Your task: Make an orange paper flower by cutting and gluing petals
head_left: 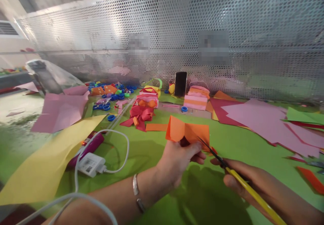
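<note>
Green tabletop (141,154) spreads wide at lower centre; left hand (178,159) pinches orange paper (176,129), right hand (250,172) grips a yellow-handled tool (244,183) crossing the paper's right edge.

Charger (91,164) on table (143,150) left of held paper (198,130); scissors (241,181) right; phone (181,84) behind; panel (172,35) behind phone.

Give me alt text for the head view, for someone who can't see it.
The left hand holds folded orange paper over a green table, while the right hand holds what look like yellow scissors, tip at the paper. Beyond stand a phone and a pink bag.
</note>
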A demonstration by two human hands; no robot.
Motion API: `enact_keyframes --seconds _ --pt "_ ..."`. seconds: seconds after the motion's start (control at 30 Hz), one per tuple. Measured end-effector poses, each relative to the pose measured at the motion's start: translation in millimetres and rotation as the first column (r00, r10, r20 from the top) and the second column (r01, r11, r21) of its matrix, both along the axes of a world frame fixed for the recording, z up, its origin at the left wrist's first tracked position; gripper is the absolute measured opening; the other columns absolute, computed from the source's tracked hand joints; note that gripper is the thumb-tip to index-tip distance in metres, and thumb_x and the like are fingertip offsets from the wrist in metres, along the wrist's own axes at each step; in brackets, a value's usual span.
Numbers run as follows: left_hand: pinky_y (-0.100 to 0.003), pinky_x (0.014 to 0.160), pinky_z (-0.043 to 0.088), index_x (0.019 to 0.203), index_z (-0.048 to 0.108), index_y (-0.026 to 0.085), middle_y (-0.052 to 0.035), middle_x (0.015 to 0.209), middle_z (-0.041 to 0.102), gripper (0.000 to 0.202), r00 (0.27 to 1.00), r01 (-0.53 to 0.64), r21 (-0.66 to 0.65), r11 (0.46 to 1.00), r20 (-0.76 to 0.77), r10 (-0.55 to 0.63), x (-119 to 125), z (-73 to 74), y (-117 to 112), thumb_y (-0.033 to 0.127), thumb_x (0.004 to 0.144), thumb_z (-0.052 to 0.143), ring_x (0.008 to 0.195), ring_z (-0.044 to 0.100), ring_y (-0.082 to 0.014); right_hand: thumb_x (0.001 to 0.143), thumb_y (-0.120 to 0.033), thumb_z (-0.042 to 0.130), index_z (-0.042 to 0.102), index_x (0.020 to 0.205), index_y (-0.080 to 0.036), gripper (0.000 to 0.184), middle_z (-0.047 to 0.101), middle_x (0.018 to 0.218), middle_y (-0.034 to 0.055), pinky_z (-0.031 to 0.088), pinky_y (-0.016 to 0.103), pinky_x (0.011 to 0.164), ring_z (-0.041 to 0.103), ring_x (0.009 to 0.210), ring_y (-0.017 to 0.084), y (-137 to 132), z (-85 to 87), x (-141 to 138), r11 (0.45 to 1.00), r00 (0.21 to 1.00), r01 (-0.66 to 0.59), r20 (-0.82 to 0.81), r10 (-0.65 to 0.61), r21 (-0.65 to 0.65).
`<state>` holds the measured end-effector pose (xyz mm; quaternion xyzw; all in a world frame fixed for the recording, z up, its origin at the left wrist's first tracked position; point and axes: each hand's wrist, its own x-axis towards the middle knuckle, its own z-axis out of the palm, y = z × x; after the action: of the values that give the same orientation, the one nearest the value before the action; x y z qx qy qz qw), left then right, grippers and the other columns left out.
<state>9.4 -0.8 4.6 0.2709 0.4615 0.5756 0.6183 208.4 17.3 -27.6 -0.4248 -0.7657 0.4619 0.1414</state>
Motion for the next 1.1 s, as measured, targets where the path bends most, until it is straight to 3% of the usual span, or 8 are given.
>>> enact_keyframes --seconds 0.13,0.3,0.47,0.7,0.77,0.87,0.93,1.1 --pt "-0.017 0.042 0.046 0.069 0.062 0.01 0.0009 0.056 0.062 0.009 1.0 -0.002 -0.015 1.0 -0.011 0.002 0 0.2 0 0.002 0.07 0.061 0.045 0.056 -0.008 0.084 -0.037 0.067 0.064 0.123 -0.026 0.041 0.07 0.113 0.0049 0.053 0.029 0.086 0.065 0.096 0.025 2 -4.6 4 1.0 0.999 -0.015 0.035 0.014 0.003" --pt "-0.017 0.042 0.045 0.07 0.064 0.01 0.0007 0.057 0.062 0.009 1.0 0.003 -0.006 1.0 -0.011 -0.003 -1 -0.9 1 0.002 0.068 0.061 0.045 0.056 -0.0081 0.08 -0.037 0.07 0.07 0.109 -0.026 0.032 0.073 0.097 0.0024 0.054 0.028 0.078 0.067 0.087 0.025 -4 0.4 -2 1.0 1.0 0.018 0.022 -0.018 0.012" --pt "-0.017 0.042 0.045 0.069 0.064 0.01 0.0002 0.058 0.063 0.008 1.0 0.007 -0.022 1.0 0.018 -0.007 -1 0.1 0 0.003 0.068 0.063 0.045 0.057 -0.0078 0.075 -0.048 0.069 0.072 0.088 -0.025 0.027 0.072 0.08 0.0014 0.053 0.026 0.065 0.066 0.075 0.024 -6 6.6 -11 0.998 0.997 0.07 0.016 -0.07 -0.008" --pt "-0.017 0.042 0.044 0.067 0.064 0.009 0.0006 0.056 0.063 0.009 0.999 0.01 -0.052 0.999 0.034 -0.008 -1 0.9 -1 0.0 0.068 0.063 0.045 0.057 -0.0075 0.075 -0.048 0.063 0.067 0.082 -0.023 0.026 0.068 0.082 0.003 0.052 0.028 0.073 0.064 0.084 0.024 -8 12.8 -15 0.992 0.992 0.112 0.072 -0.108 -0.057" --pt "-0.017 0.042 0.044 0.066 0.064 0.009 0.0006 0.056 0.062 0.009 0.999 0.017 -0.062 0.998 0.04 -0.015 -1 0.2 -1 0.001 0.068 0.064 0.044 0.056 -0.0073 0.073 -0.05 0.06 0.065 0.078 -0.023 0.028 0.061 0.067 0.0008 0.052 0.027 0.064 0.061 0.067 0.02 -11 17.7 -20 0.978 0.984 0.169 0.082 -0.16 -0.122" --pt "-0.016 0.042 0.043 0.066 0.064 0.009 0.0005 0.055 0.062 0.008 0.999 0.021 -0.082 0.996 0.049 -0.017 -1 -0.9 -1 0.001 0.068 0.065 0.044 0.056 -0.0067 0.07 -0.058 0.056 0.064 0.078 -0.023 0.037 0.041 0.046 -0.0061 0.04 0.024 0.038 0.041 0.039 0.013 -15 22.9 -24 0.96 0.976 0.183 0.156 -0.151 -0.212" --pt "-0.016 0.042 0.043 0.067 0.065 0.009 0.0002 0.057 0.063 0.007 0.999 0.024 -0.085 0.996 0.049 -0.02 -1 -1.6 0 0.002 0.068 0.067 0.044 0.056 -0.0066 0.07 -0.059 0.054 0.062 0.079 -0.022 0.039 0.039 0.046 -0.0069 0.034 0.023 0.033 0.036 0.035 0.011 -16 24.3 -25 0.955 0.969 0.201 0.188 -0.161 -0.22" --pt "-0.018 0.044 0.043 0.067 0.065 0.01 0.0006 0.057 0.062 0.008 0.998 0.047 -0.063 0.997 0.045 -0.044 -2 -2.1 0 0.004 0.066 0.07 0.046 0.056 -0.0071 0.068 -0.058 0.053 0.059 0.074 -0.022 0.037 0.039 0.047 -0.0066 0.036 0.022 0.032 0.041 0.037 0.012 -16 23.1 -23 0.958 0.96 0.212 0.225 -0.167 -0.191"
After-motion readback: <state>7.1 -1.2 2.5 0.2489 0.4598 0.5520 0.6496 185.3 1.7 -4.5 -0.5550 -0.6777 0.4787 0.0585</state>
